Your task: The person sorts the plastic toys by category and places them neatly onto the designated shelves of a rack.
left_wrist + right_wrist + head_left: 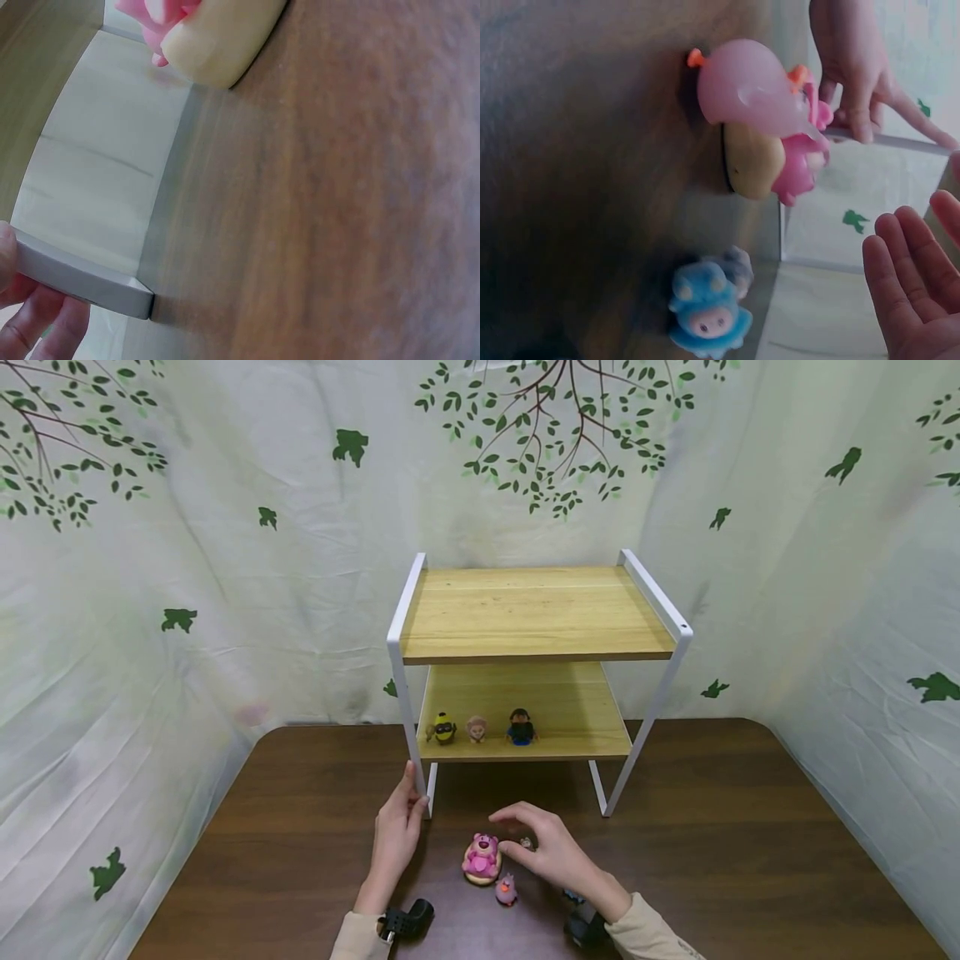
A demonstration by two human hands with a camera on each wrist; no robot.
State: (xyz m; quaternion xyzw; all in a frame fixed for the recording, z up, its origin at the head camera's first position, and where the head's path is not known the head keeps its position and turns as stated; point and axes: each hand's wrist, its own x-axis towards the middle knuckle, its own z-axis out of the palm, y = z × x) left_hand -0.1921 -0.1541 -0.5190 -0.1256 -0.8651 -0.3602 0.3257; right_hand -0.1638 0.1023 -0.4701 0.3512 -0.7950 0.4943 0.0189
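My left hand (397,827) grips the front left leg (82,281) of a small two-tier shelf (536,614), thumb on one side and fingers on the other. Over the tabletop toys hovers my right hand (553,850), fingers extended and nothing held, as the right wrist view (922,292) confirms. Just left of it sits a pink bear figure (481,860) with a cream-coloured base. In front of the bear stands a small pale pink figure (506,890) with orange parts. A blue figure (709,307) and a blurred grey one (739,270) stand close together, partly hidden in the head view.
On the lower shelf board (570,710) stand a yellow-and-black figure (443,727), a pale pink figure (476,728) and a dark-haired figure (521,727). The shelf is on a brown wooden table (735,827). Behind hangs a white leaf-printed cloth (300,610).
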